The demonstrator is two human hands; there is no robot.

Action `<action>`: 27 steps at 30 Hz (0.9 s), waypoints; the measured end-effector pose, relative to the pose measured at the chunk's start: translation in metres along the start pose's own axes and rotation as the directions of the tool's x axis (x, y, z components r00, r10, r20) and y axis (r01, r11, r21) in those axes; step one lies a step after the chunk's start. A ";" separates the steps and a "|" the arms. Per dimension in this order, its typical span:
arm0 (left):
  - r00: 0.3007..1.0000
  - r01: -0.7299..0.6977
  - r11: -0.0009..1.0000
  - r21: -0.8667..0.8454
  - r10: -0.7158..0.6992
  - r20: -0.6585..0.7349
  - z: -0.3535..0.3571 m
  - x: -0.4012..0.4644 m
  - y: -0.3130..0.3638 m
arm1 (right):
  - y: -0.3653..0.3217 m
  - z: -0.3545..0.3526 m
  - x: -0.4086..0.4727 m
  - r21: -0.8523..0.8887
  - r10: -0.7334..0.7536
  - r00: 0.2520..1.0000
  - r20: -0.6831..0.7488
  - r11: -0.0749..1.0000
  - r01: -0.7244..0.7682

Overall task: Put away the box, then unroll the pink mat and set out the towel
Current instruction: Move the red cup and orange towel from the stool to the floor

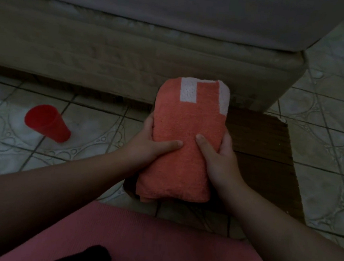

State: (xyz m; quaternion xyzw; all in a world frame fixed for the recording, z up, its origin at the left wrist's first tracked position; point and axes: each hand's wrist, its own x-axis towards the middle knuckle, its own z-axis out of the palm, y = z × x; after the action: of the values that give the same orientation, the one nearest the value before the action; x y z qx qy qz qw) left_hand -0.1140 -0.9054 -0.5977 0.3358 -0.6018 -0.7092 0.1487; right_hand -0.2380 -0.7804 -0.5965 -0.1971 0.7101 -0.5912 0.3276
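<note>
Gripping folded towel [185, 140] between left hand [150, 147] and right hand [221, 158], thumbs on top, above pink mat [156, 244].

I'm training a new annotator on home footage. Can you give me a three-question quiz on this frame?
1. True or false: both hands grip the folded orange terry towel with white patches.
2. Where does the red plastic cup stand? A) on the bed B) on the tiled floor C) on the mat
3. Fill in: the ribbed pink mat lies ____ to the camera than the towel.

Key: 1 true, left hand and right hand each hold a side; 2 B; 3 nearer.
</note>
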 end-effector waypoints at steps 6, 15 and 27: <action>1.000 0.008 1.000 -0.017 -0.009 -0.024 -0.019 -0.015 0.002 | -0.002 0.018 -0.006 0.001 0.005 0.999 0.047 1.000 -0.005; 0.994 0.010 0.999 -0.033 -0.013 -0.109 -0.069 -0.029 0.007 | -0.022 0.070 -0.021 -0.032 -0.006 0.997 0.072 0.999 0.008; 0.981 0.059 0.996 -0.069 -0.070 -0.180 -0.203 -0.031 -0.005 | -0.012 0.200 -0.011 0.059 0.095 0.982 0.165 0.993 -0.105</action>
State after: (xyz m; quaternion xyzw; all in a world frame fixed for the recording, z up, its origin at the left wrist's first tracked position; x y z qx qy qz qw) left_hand 0.0425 -1.0383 -0.6037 0.4138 -0.5518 -0.6985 0.1908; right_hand -0.0916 -0.9176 -0.5994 -0.1976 0.6698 -0.5796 0.4201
